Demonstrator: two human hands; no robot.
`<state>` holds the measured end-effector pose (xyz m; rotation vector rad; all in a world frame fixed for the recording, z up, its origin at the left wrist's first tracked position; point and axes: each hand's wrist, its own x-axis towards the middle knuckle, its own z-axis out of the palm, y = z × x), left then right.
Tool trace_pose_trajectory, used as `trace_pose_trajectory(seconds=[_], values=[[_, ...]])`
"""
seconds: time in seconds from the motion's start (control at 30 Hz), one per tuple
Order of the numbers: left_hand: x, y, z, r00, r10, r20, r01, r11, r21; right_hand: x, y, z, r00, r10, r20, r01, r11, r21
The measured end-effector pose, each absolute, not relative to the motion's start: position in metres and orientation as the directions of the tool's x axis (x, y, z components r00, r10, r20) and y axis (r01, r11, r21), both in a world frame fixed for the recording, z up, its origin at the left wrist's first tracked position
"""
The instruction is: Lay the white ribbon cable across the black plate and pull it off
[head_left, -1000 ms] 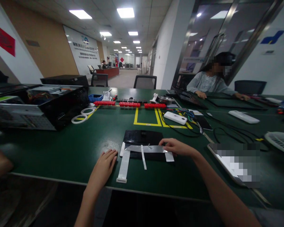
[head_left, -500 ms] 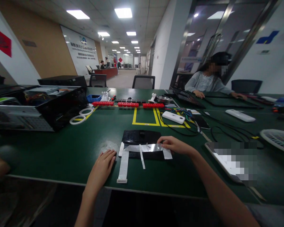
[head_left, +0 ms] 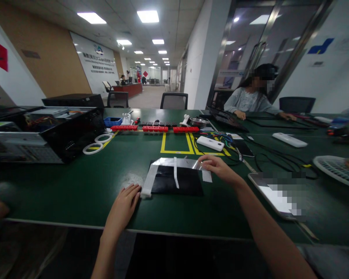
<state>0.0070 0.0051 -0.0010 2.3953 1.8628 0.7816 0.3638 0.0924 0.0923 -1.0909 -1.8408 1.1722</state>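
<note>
A flat ribbon cable with a silver foil middle stretches above a black flat panel on the table. Its white left tail bends down to a connector beside the panel's left corner, and a thin white strip hangs from the middle. My right hand pinches the cable's right end between thumb and fingers; a short white tail dangles below that grip. Palm down on the green table, my left hand lies with its fingers stretched out, holding nothing. Its fingertips are close to the cable's connector; whether they touch it I cannot tell.
An opened computer case stands at the left, with white rings by it. Red strips line the back. Right are a white power bank, cables, a blurred tablet and a white basket. A co-worker sits beyond.
My right hand has raised the ribbon cable and shifted it away from me. Its left tail has drawn up from the table's front, baring more of the black panel. My left hand stays put.
</note>
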Motion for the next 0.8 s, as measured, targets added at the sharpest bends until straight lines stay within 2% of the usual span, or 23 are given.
trace_pose_trajectory(seconds=[0.1,0.2,0.3,0.4,0.57,0.8], values=[[0.007,0.005,-0.002,0.166,0.908,0.386,0.904,-0.297,0.308,0.376,0.098,0.096,-0.182,0.959,0.216,0.168,0.247,-0.954],[0.007,0.005,-0.002,0.162,0.906,0.390,0.901,-0.297,0.315,0.388,0.107,0.096,0.054,0.957,0.286,0.075,0.281,-0.957],[0.007,0.004,-0.001,0.161,0.907,0.390,0.901,-0.296,0.318,0.400,0.118,0.093,0.258,0.915,0.309,0.082,0.298,-0.951],[0.007,0.004,0.000,0.165,0.907,0.388,0.898,-0.301,0.320,0.412,0.128,0.085,0.400,0.877,0.266,0.156,0.221,-0.963],[0.008,0.003,0.002,0.167,0.905,0.390,0.897,-0.304,0.320,0.430,0.143,0.066,0.499,0.856,0.138,0.258,0.006,-0.966],[0.009,0.003,0.003,0.155,0.908,0.389,0.897,-0.294,0.330,0.434,0.151,0.047,0.519,0.855,0.023,0.233,-0.115,-0.966]])
